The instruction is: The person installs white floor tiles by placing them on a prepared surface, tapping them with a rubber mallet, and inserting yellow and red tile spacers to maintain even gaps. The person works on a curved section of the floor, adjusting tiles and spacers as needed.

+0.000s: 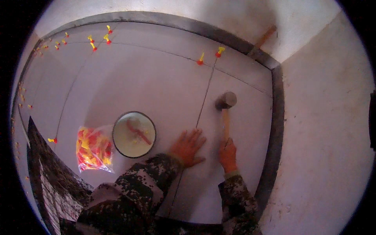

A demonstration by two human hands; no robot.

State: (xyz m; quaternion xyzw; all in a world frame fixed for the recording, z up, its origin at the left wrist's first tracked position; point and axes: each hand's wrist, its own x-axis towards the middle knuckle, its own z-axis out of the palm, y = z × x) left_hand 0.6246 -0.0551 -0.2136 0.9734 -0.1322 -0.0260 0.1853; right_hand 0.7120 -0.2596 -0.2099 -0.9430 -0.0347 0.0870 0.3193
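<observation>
My left hand (188,149) lies flat with its fingers spread across the seam between two light grey floor tiles (152,86). To its right, my right hand (227,155) is closed round the wooden handle of a rubber mallet (226,101). The mallet's dark round head points away from me, over the right-hand tile; whether it touches the tile I cannot tell. Left of my left hand stands a round white container (134,146) with a dark rim. A red tool and small yellow bits are inside it. Beside it rests a clear plastic bag (94,149) of red and yellow tile levelling clips.
Red and yellow levelling clips (219,52) stand in the far seams, with several more at the far left. A dark gap (277,117) runs between the tiles and the right wall (325,117). A wooden stick (263,39) leans at the far wall. Dark material (55,160) lies lower left.
</observation>
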